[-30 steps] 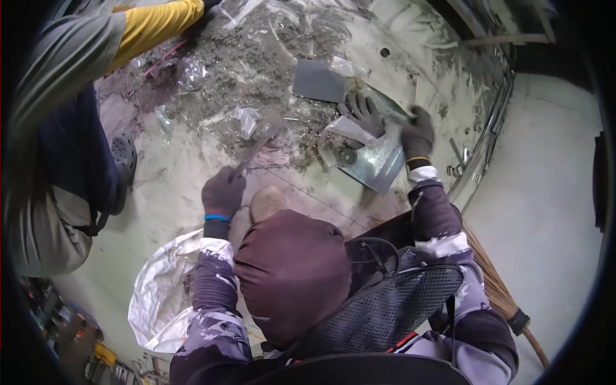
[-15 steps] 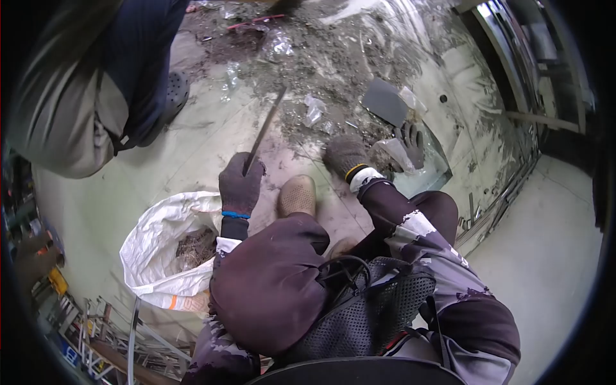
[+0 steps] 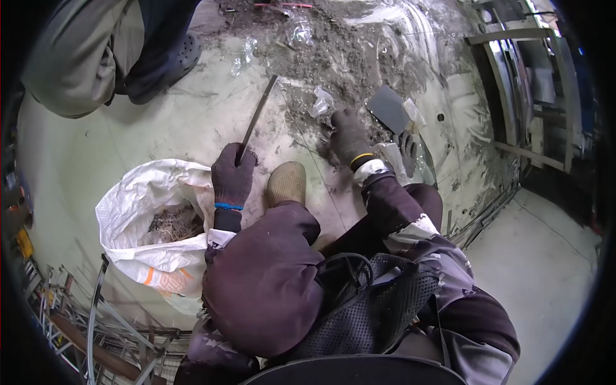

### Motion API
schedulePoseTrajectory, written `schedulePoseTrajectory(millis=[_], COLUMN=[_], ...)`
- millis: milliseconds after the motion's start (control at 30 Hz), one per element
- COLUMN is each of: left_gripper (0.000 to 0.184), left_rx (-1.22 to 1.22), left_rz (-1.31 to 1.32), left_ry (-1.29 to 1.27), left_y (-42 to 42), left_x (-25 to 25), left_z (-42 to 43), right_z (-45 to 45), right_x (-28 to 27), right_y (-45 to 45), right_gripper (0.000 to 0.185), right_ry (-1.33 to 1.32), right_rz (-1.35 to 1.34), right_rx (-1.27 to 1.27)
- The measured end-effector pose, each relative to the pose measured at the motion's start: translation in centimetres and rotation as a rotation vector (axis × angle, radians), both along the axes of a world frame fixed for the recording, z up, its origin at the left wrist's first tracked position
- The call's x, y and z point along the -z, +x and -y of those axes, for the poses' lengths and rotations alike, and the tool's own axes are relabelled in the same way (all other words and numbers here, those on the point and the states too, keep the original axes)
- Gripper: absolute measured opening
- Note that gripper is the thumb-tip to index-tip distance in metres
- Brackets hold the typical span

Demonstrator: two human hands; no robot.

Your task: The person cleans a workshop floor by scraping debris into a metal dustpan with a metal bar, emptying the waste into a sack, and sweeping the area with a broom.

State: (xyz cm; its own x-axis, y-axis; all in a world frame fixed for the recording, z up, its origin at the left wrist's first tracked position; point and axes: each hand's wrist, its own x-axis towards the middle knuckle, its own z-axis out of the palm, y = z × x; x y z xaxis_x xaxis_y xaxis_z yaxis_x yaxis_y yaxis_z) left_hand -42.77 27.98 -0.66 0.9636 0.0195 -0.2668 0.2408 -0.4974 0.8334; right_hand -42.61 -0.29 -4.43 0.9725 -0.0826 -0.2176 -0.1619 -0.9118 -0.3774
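My left hand (image 3: pixel 233 176), in a dark knitted glove with a blue cuff, is closed around a thin, flat metal strip (image 3: pixel 260 110). The strip slants up and away over the pale floor. My right hand (image 3: pixel 350 136), gloved with a yellow cuff edge, is low over the dirt and debris (image 3: pixel 350 74). Its fingers look curled, and whatever lies under them is hidden. Beyond it lie a crumpled clear plastic piece (image 3: pixel 321 101) and a grey flat plate (image 3: pixel 388 108). A loose grey glove (image 3: pixel 407 153) rests beside plastic wrap (image 3: pixel 391 157).
An open white sack (image 3: pixel 115 212) with tangled scraps (image 3: pixel 173 224) stands left of my left hand. Another person's leg and dark shoe (image 3: pixel 183 61) are at upper left. Metal frames (image 3: pixel 539 96) stand right; metal stock (image 3: pixel 109 353) lies lower left.
My right hand has moved forward over the debris, toward the crumpled plastic. My left hand still holds the strip. The view has shifted slightly, and the other person's leg appears higher.
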Motion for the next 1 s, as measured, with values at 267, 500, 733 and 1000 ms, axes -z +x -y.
schedulePoseTrajectory(millis=[267, 500, 733, 1000], left_gripper=[0.02, 0.018, 0.019, 0.018], left_rx=[0.006, 0.043, 0.02, 0.016], left_rz=[-0.013, 0.042, -0.024, 0.02], left_ry=[0.042, 0.095, 0.093, 0.089], left_y=[0.0, 0.0, -0.4, -0.7], left_x=[-0.2, -0.8, -0.9, -0.2], left_z=[0.0, -0.5, -0.1, -0.6], right_z=[-2.9, -3.1, -3.3, -3.3], right_x=[4.2, 3.6, 4.7, 1.4], right_y=[-2.1, -1.5, -1.6, -0.5], right_gripper=[0.021, 0.029, 0.032, 0.024], right_ry=[-0.055, -0.114, -0.198, 0.121], right_rz=[-0.084, -0.035, -0.001, 0.084], right_rx=[-0.073, -0.094, -0.128, 0.097])
